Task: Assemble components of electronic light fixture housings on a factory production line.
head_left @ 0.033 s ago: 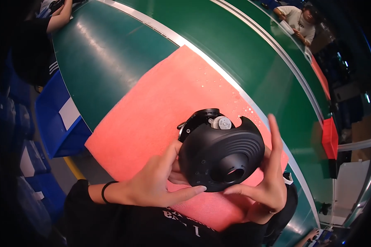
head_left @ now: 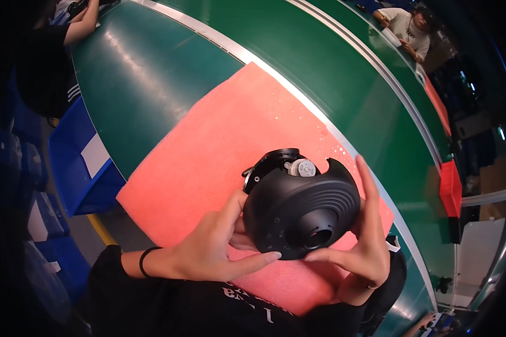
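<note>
A rounded black plastic housing with stepped ridges and a short round spout-like opening is held between my two hands over a pink foam mat. Its far side is open, and a silvery round motor-like part shows there beside a black curved rim. My left hand grips the housing's left side, thumb at the near edge. On the other side my right hand holds it, thumb below the spout and index finger stretched up along the right side. The undersides and some fingers are hidden.
The mat lies on a green table beside a metal rail and a green belt. Blue bins stand at left. A red bin is at right. Other people are at far left and far right.
The housing has tilted slightly, its spout shifting a little up and right. My right index finger has moved left, closer to the housing. My left hand is almost still.
</note>
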The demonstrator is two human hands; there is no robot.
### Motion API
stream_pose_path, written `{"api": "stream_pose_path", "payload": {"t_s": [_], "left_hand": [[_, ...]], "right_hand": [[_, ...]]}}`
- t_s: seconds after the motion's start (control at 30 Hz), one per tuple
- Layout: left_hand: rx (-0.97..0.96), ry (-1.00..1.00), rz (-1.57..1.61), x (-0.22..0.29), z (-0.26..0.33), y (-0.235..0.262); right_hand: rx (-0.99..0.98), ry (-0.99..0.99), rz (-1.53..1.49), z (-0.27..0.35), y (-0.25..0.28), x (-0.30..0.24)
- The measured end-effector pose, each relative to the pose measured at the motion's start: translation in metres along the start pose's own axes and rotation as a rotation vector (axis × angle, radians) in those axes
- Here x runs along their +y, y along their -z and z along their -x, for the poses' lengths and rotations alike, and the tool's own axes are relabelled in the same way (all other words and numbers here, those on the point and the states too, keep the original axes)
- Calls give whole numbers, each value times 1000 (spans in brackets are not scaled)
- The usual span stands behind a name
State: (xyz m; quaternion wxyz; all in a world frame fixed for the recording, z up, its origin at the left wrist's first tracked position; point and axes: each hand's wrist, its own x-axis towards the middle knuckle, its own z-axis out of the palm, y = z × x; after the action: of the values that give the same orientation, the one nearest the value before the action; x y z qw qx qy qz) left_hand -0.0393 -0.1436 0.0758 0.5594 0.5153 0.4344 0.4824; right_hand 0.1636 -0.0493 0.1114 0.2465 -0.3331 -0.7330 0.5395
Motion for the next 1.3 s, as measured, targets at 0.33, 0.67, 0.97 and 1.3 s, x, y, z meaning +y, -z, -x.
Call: {"api": "stream_pose_path", "payload": {"t_s": [0.33, 0.67, 0.97, 1.3], "left_hand": [[10, -134, -362, 6, -2, 10], [130, -164, -685, 0, -17, 27], [16, -33, -973, 12, -35, 42], [-78, -17, -1126, 19, -48, 42]], "right_hand": [[-154, 142, 268, -4, 13, -1], [-132, -219, -75, -10, 18, 9], [138, -104, 331, -37, 2, 27], [95, -59, 508, -47, 10, 34]]}}
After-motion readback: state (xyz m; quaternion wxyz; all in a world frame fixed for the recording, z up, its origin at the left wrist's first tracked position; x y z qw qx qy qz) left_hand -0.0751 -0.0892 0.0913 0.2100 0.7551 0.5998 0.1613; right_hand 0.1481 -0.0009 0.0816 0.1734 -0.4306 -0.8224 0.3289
